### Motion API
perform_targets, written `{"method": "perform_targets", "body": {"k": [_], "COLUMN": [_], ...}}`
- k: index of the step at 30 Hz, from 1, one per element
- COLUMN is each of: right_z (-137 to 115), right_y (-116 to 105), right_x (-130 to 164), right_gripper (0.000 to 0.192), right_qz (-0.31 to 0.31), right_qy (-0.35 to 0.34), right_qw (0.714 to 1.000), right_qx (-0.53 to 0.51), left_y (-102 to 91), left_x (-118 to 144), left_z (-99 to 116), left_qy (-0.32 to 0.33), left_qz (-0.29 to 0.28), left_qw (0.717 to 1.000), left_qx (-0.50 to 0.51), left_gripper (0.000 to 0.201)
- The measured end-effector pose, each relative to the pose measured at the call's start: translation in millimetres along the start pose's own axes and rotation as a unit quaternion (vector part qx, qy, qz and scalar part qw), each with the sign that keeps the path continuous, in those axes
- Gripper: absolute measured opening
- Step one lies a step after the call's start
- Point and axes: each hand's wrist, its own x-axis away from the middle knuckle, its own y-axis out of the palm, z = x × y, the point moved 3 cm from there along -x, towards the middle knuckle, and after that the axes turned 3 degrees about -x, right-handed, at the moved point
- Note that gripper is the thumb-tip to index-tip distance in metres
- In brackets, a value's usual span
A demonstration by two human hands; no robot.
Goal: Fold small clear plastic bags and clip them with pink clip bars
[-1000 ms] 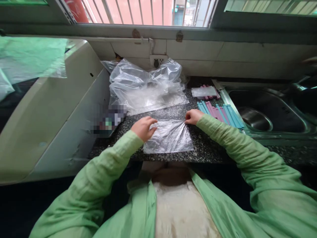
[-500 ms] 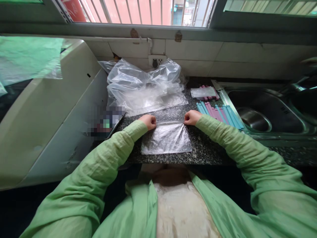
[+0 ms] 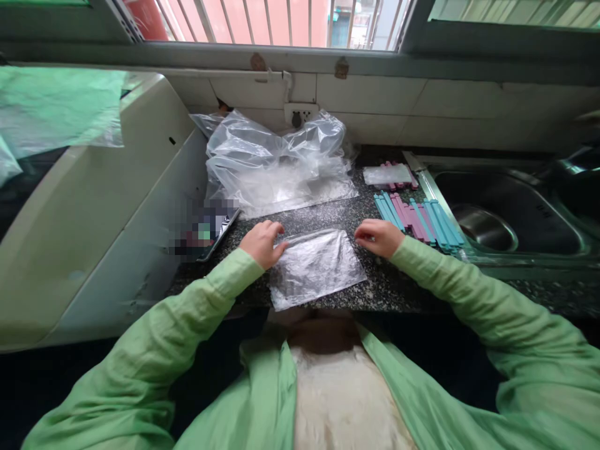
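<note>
On the near edge of the speckled counter [image 3: 375,290], one small clear bag [image 3: 316,267] lies flat between two hands, its near corner overhanging the edge. The left hand [image 3: 263,242] rests fingers loosely spread on the bag's left edge; the right hand [image 3: 379,236] sits just right of the bag with fingers curled, and contact cannot be determined. Far behind lies one crumpled heap of clear bags [image 3: 276,164], count indeterminate; right, one row of blue and pink clip sticks [image 3: 419,215], too overlapped to count; the sink [image 3: 506,206] is cut off, and one item at left is blurred.

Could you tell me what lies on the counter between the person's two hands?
In the head view, a flat clear plastic bag lies between the left hand and right hand.
</note>
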Motion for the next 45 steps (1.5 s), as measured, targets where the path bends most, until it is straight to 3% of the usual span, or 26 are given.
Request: {"method": "perform_targets", "body": {"k": [2, 4, 7, 14, 24, 35, 40, 45], "right_z": [-12, -23, -38, -60, -71, -108, -101, -83], "right_y": [0, 2, 8, 20, 21, 37, 34, 11], "right_x": [23, 44, 65, 90, 96, 62, 51, 40], "right_gripper": [0.019, 0.019, 0.024, 0.034, 0.029, 0.020, 0.014, 0.009], "right_qz": [0.031, 0.050, 0.036, 0.042, 0.104, 0.176, 0.183, 0.181], "right_qy": [-0.083, -0.127, -0.161, -0.151, -0.118, -0.146, -0.140, -0.116], "right_qw": [0.996, 0.990, 0.984, 0.981, 0.978, 0.964, 0.964, 0.973], "right_qx": [0.025, 0.041, 0.075, 0.112, 0.135, 0.134, 0.132, 0.083], "left_y": [-5.0, -4.4, 5.7, 26.2, 16.9, -5.3, -11.0, -21.4], "left_x": [25, 52, 86, 114, 117, 105, 102, 88], "left_z": [16, 33, 49, 45, 41, 41, 39, 34], "left_qy": [0.105, 0.194, 0.247, 0.269, 0.253, 0.219, 0.206, 0.156], "left_qz": [0.056, 0.077, 0.113, 0.197, 0.205, 0.239, 0.244, 0.236], "left_qw": [0.993, 0.977, 0.962, 0.940, 0.946, 0.944, 0.944, 0.950], "left_qx": [0.019, 0.038, 0.005, -0.070, -0.003, 0.063, 0.081, 0.134], "left_gripper": [0.018, 0.018, 0.022, 0.019, 0.012, 0.012, 0.010, 0.008]}}
